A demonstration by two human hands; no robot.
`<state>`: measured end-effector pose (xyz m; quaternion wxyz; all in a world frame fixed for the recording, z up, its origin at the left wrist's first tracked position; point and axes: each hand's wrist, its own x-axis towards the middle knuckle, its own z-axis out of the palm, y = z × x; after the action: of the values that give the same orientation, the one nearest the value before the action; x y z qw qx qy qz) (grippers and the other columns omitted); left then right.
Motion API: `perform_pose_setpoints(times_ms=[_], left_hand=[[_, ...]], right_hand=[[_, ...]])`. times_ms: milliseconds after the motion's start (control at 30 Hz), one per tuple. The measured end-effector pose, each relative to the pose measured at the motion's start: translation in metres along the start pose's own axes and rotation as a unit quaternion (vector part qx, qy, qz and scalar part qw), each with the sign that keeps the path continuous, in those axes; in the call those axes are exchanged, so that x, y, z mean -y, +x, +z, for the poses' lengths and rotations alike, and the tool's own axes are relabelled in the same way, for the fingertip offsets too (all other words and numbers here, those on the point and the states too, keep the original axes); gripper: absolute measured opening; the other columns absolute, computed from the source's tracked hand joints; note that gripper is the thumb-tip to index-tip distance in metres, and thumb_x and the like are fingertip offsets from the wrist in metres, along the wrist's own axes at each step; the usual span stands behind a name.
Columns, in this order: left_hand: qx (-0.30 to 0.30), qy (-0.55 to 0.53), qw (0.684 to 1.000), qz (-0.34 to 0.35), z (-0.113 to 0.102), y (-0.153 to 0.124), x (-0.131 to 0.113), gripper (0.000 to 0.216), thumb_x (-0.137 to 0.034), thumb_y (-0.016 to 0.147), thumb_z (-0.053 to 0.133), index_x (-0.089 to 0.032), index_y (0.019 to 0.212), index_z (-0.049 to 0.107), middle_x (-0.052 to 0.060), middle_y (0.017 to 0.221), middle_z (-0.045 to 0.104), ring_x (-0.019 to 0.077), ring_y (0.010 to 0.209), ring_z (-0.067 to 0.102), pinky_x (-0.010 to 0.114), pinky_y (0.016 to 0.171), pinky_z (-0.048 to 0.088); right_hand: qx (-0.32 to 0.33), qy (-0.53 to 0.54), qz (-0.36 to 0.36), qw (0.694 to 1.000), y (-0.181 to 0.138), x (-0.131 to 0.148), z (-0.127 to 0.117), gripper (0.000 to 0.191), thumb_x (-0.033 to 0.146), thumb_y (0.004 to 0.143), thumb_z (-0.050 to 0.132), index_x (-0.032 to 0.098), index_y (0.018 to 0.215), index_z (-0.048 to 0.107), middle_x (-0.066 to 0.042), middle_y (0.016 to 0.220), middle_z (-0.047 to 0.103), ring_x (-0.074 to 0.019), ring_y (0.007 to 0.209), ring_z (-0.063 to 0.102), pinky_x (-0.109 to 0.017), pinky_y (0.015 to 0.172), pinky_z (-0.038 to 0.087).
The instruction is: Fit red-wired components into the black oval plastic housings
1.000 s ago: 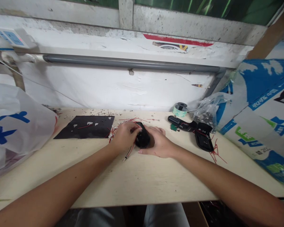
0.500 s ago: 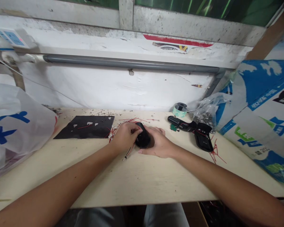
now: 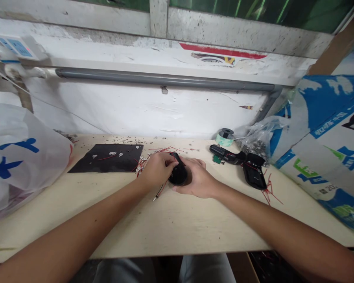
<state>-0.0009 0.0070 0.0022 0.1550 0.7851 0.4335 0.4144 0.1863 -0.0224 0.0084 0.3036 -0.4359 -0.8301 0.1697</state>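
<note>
Soft light from a source out of view brightens the white wall (image 3: 129, 106) and pale table (image 3: 165, 232); the space beneath is dark. Pale streaks gleam across the green window (image 3: 224, 10). The black casing (image 3: 178, 175) shows little detail, white scraps (image 3: 112, 153) look soft, and wide-angle distortion stretches the carton (image 3: 318, 125) and forearms (image 3: 100, 220) near the edges.

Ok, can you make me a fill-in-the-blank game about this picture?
The rounded part between the left hand and right hand is coloured ____.
The flat sheet lies to the ____ of both hands.
The white bag has big ____ writing.
The long straight pipe is coloured ____.

Missing words: black; left; blue; grey.
</note>
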Motion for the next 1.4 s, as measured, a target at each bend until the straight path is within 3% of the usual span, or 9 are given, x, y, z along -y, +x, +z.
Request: perform_pose_setpoints(times_ms=[200,367,533,633,767,833,967,1133,1400], left_hand=[[0.002,-0.029,0.999,-0.032,0.001,0.000,0.002,0.015,-0.023,0.084,0.066,-0.019,0.073,0.075,0.005,0.079,0.076,0.0204,0.072,0.069,0.035,0.071,0.055],[0.015,-0.176,0.980,-0.087,-0.004,0.003,-0.003,0.020,-0.033,0.086,0.068,-0.016,0.090,0.078,0.009,0.098,0.077,0.0242,0.094,0.070,0.038,0.088,0.055],[-0.079,-0.313,0.931,-0.171,-0.007,0.007,-0.009,0.042,-0.045,0.089,0.065,-0.013,0.117,0.069,0.014,0.117,0.071,0.0271,0.111,0.065,0.044,0.102,0.048],[-0.105,-0.408,0.880,-0.219,-0.005,0.007,-0.010,0.050,-0.041,0.088,0.068,-0.015,0.129,0.058,0.013,0.116,0.067,0.0236,0.100,0.066,0.042,0.094,0.052],[0.020,-0.518,0.818,-0.248,-0.002,0.004,-0.009,0.048,-0.039,0.083,0.075,-0.016,0.122,0.060,0.010,0.103,0.066,0.0170,0.076,0.063,0.032,0.070,0.050],[0.048,-0.527,0.812,-0.246,-0.001,0.003,-0.007,0.042,-0.036,0.080,0.079,-0.015,0.112,0.063,0.007,0.094,0.064,0.0147,0.070,0.060,0.027,0.061,0.044],[0.041,-0.500,0.830,-0.244,0.000,0.001,-0.004,0.044,-0.035,0.077,0.081,-0.015,0.112,0.063,0.007,0.091,0.066,0.0157,0.072,0.062,0.026,0.059,0.042],[0.059,-0.483,0.839,-0.241,0.001,0.000,-0.004,0.052,-0.034,0.075,0.084,-0.014,0.118,0.062,0.010,0.098,0.069,0.0203,0.080,0.066,0.032,0.068,0.050],[0.082,-0.436,0.859,-0.256,0.000,-0.001,-0.003,0.059,-0.037,0.074,0.084,-0.018,0.124,0.058,0.010,0.098,0.068,0.0159,0.069,0.063,0.027,0.056,0.046]], right_hand=[[0.015,0.003,0.005,1.000,-0.001,-0.002,0.002,0.079,0.044,0.063,0.087,0.027,0.133,0.055,-0.008,0.123,0.066,-0.0343,0.118,0.056,-0.053,0.101,0.033],[-0.005,0.030,0.016,0.999,0.001,-0.006,0.004,0.081,0.047,0.077,0.078,0.028,0.147,0.041,-0.013,0.142,0.055,-0.0365,0.133,0.046,-0.058,0.107,0.031],[-0.067,0.082,0.005,0.994,0.002,-0.008,0.002,0.072,0.045,0.086,0.071,0.027,0.149,0.040,-0.012,0.143,0.052,-0.0338,0.135,0.045,-0.057,0.113,0.029],[-0.112,0.100,-0.025,0.988,0.001,-0.010,0.002,0.083,0.045,0.086,0.070,0.025,0.155,0.029,-0.016,0.146,0.046,-0.0349,0.138,0.041,-0.057,0.115,0.028],[-0.080,0.076,-0.070,0.991,-0.002,-0.013,0.003,0.103,0.042,0.078,0.078,0.026,0.160,0.016,-0.017,0.150,0.040,-0.0379,0.141,0.036,-0.060,0.115,0.028],[-0.053,0.081,-0.091,0.991,-0.003,-0.014,0.004,0.109,0.034,0.073,0.080,0.026,0.160,0.015,-0.017,0.153,0.037,-0.0384,0.141,0.035,-0.060,0.114,0.029],[-0.018,0.247,-0.064,0.967,-0.001,-0.021,0.005,0.092,0.028,0.077,0.068,0.025,0.158,0.025,-0.015,0.148,0.044,-0.0314,0.124,0.052,-0.050,0.102,0.045],[-0.027,0.492,0.105,0.864,0.008,-0.025,0.007,0.042,0.042,0.084,0.066,0.022,0.121,0.067,-0.007,0.109,0.070,-0.0223,0.091,0.067,-0.036,0.078,0.056],[0.005,0.502,0.174,0.847,0.010,-0.017,0.006,0.036,0.048,0.072,0.083,0.017,0.087,0.074,-0.003,0.081,0.071,-0.0179,0.071,0.067,-0.032,0.068,0.058]])
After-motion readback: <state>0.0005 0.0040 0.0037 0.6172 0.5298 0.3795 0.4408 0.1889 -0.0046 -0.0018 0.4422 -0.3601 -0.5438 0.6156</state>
